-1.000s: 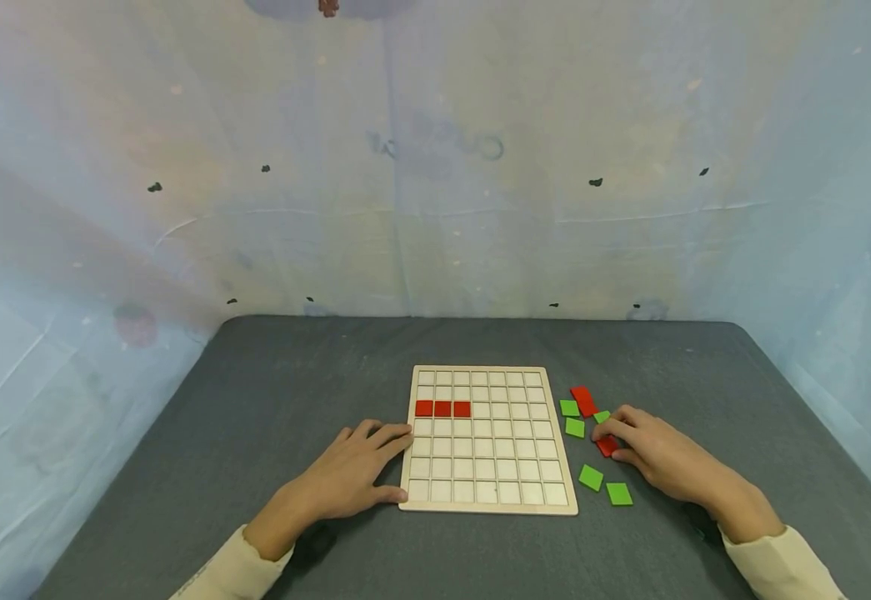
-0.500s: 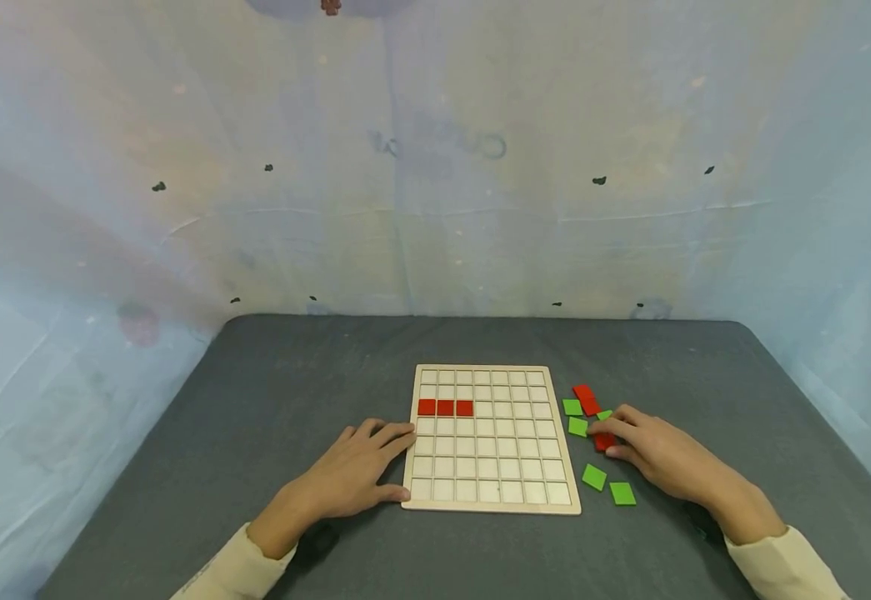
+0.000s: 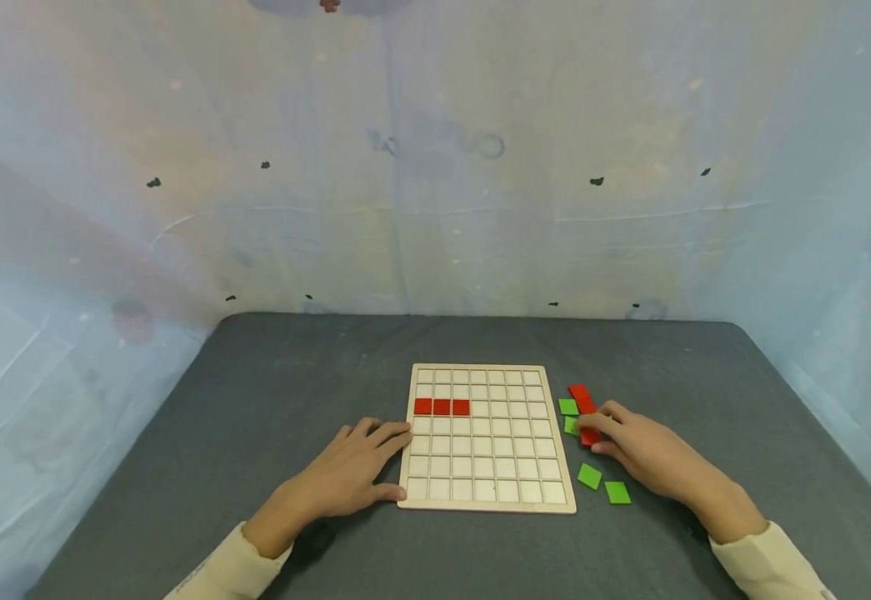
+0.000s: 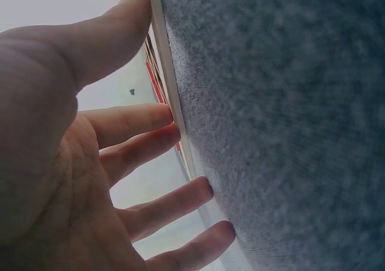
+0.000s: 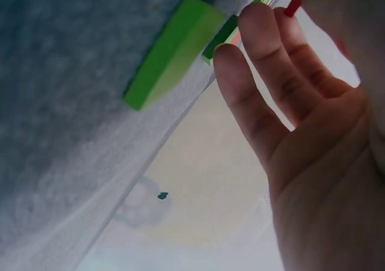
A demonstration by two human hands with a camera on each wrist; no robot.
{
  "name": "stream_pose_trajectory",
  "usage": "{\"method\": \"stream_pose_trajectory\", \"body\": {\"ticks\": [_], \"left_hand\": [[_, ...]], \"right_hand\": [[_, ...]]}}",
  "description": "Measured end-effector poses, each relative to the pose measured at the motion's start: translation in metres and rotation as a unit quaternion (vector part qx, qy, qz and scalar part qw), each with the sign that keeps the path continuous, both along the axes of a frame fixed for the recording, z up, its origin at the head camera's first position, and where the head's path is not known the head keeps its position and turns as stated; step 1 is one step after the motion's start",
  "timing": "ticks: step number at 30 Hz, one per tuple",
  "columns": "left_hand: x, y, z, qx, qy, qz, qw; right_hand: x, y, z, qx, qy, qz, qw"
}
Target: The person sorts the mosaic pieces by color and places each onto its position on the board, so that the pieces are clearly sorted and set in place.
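Note:
A square wooden grid board [image 3: 488,507] lies on the table, with three red tiles [image 3: 442,407] side by side in its third row from the far edge, at the left. My left hand [image 3: 348,473] rests against the board's left side, fingers spread and fairly straight; in the left wrist view the thumb and fingertips touch the board's edge [image 4: 170,82]. To the right of the board, my right hand [image 3: 648,450] pinches a red square tile [image 3: 589,436] between thumb and fingers. The right wrist view shows only a sliver of that red tile [image 5: 293,5] at the fingertips.
More red tile surface [image 3: 580,394] shows just beyond the right hand. Green tiles lie near the board's right side: one [image 3: 568,407] farther back, one partly covered by the fingers, and two nearer, including one [image 3: 618,492] at front. A grey cloth [image 3: 315,367] covers the table; a pale curtain [image 3: 435,233] stands behind.
The right hand has moved slightly left toward the board, bringing the red tile along from among the loose tiles. The left hand has stayed at the board's edge.

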State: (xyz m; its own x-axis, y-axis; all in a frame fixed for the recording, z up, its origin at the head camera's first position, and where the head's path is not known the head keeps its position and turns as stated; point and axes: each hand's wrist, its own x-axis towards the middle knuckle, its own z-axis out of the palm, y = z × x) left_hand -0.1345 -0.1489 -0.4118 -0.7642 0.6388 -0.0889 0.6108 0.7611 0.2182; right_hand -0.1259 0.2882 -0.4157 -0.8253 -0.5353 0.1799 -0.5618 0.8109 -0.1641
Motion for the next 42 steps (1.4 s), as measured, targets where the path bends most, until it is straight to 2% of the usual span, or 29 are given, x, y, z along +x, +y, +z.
{"method": "stream_pose_trajectory", "body": {"ticks": [17, 28, 38, 42], "left_hand": [[0.001, 0.003, 0.000, -0.003, 0.003, 0.001, 1.0000], [0.001, 0.004, 0.000, -0.002, 0.006, 0.002, 1.0000], [0.002, 0.004, 0.000, -0.001, 0.010, 0.005, 0.9999], [0.002, 0.004, 0.000, -0.002, 0.012, 0.002, 0.9999]], "right_hand": [[-0.013, -0.011, 0.002, -0.012, -0.047, 0.028, 0.9984], [-0.019, -0.016, 0.002, -0.002, -0.035, 0.027, 0.9990], [-0.030, -0.025, -0.001, -0.023, 0.002, 0.070, 0.9973], [-0.030, -0.028, -0.001, -0.015, -0.005, 0.068, 0.9975]]}}
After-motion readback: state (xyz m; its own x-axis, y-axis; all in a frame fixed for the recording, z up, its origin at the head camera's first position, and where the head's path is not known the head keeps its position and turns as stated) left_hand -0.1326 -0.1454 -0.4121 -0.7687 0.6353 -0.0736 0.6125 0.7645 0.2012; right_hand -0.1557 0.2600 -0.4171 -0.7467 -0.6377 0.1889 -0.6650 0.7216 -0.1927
